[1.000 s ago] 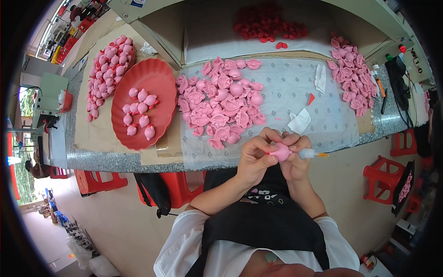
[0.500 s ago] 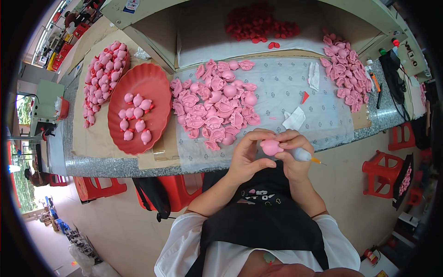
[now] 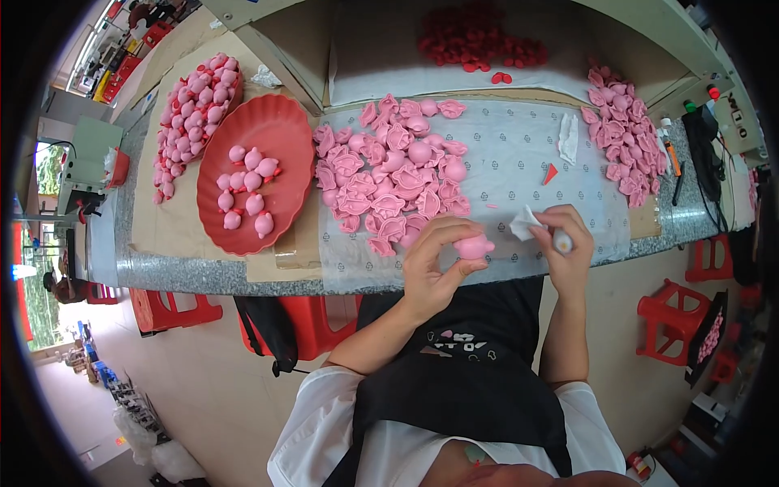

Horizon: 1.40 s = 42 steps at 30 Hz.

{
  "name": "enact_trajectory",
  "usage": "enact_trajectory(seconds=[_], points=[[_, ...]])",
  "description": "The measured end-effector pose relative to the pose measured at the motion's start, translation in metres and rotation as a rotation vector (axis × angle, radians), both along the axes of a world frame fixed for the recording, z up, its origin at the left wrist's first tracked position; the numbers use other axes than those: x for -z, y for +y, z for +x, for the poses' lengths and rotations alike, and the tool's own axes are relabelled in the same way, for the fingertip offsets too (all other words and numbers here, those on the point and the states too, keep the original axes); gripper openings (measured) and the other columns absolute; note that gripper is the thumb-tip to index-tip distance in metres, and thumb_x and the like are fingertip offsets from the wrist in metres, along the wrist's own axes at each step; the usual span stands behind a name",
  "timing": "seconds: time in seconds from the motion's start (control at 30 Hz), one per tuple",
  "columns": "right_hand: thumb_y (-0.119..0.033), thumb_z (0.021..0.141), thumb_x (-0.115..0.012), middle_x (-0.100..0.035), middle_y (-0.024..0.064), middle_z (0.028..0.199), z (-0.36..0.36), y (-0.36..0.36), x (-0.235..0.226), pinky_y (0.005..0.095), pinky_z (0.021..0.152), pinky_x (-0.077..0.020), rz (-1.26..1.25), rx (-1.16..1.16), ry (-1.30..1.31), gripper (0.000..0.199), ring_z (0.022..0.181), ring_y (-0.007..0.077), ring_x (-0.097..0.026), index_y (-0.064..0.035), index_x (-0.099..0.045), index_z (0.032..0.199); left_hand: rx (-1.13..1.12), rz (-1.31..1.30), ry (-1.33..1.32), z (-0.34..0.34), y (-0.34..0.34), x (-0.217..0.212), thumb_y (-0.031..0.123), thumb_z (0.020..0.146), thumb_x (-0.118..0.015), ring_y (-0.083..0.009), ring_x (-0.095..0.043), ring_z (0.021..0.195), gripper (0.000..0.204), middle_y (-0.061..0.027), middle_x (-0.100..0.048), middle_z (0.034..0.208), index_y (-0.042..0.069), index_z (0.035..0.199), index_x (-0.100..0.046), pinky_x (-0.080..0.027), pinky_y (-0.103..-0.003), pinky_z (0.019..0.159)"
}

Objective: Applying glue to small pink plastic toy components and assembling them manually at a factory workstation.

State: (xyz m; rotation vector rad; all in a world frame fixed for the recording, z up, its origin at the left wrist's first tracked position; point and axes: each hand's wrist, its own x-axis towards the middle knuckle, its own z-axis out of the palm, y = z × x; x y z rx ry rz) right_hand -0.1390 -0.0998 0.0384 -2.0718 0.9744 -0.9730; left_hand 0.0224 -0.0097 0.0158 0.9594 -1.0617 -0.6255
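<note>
My left hand (image 3: 432, 264) grips a rounded pink moulded piece (image 3: 473, 247) with a small tip, between thumb and fingers, above the near edge of the bench. To its right, my right hand (image 3: 570, 258) pinches a crumpled white tissue (image 3: 524, 221) in its fingertips. A whitish squeeze bottle (image 3: 561, 241) is tucked in that same hand, its orange-tipped end facing up toward the view. Just beyond my left hand spreads a heap of pink moulded pieces (image 3: 389, 166), some round and some with wavy rims.
A red scalloped tray (image 3: 292, 138) holds several pink pieces with red parts; more lie in a pile (image 3: 195, 109) farther left. Another pink heap (image 3: 623, 138) sits at right. Red pieces (image 3: 479, 40) fill the shelf. A red scrap (image 3: 550, 174) and folded tissue (image 3: 568, 138) lie on the sheet.
My hands have drawn apart. The right has moved away with the bottle and taken hold of the tissue from the sheet; the left keeps the pink piece. The view has shifted slightly.
</note>
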Motion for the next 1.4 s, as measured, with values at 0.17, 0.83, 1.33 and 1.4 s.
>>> enact_trajectory(seconds=[0.17,0.83,1.33,1.4], points=[[-0.006,0.058,-0.068,-0.052,0.0065,0.071,0.027,0.016,-0.030,0.0214,0.052,-0.0365,0.033,-0.363,-0.321,0.020,0.061,0.0132,-0.048,-0.0023,-0.061,0.077,0.224,0.108,0.303,-0.003,0.004,-0.007,0.008,0.066,-0.065,-0.0163,-0.049,0.086,0.034,-0.0069,-0.053,0.091,-0.001,0.095,-0.050,-0.038,-0.027,0.075],[-0.008,0.061,-0.063,-0.047,0.0078,0.086,0.025,0.008,-0.018,0.0181,0.047,-0.0335,0.596,-0.290,-0.381,0.030,0.057,0.0078,-0.041,0.0031,-0.055,0.088,0.241,0.177,0.373,-0.001,0.000,-0.014,0.002,0.066,-0.064,-0.0151,-0.047,0.090,0.034,-0.0054,-0.049,0.092,0.001,0.097,-0.049,-0.035,-0.028,0.081],[-0.004,0.067,-0.061,-0.045,0.0023,0.072,0.041,0.024,-0.003,0.0163,0.043,-0.0309,0.855,-0.312,-0.633,0.016,0.054,0.0055,-0.042,-0.0002,-0.055,0.082,0.431,0.245,0.455,0.004,0.005,-0.019,0.007,0.076,-0.054,-0.0149,-0.049,0.090,0.039,-0.0081,-0.050,0.100,-0.001,0.112,-0.041,-0.038,-0.027,0.081],[-0.004,0.068,-0.061,-0.045,0.0024,0.072,0.041,0.025,-0.002,0.0161,0.044,-0.0309,0.862,-0.308,-0.665,0.015,0.054,0.0056,-0.041,-0.0004,-0.054,0.081,0.459,0.250,0.489,0.003,0.006,-0.020,0.007,0.077,-0.053,-0.0145,-0.049,0.089,0.038,-0.0086,-0.050,0.098,-0.001,0.112,-0.041,-0.038,-0.027,0.080]])
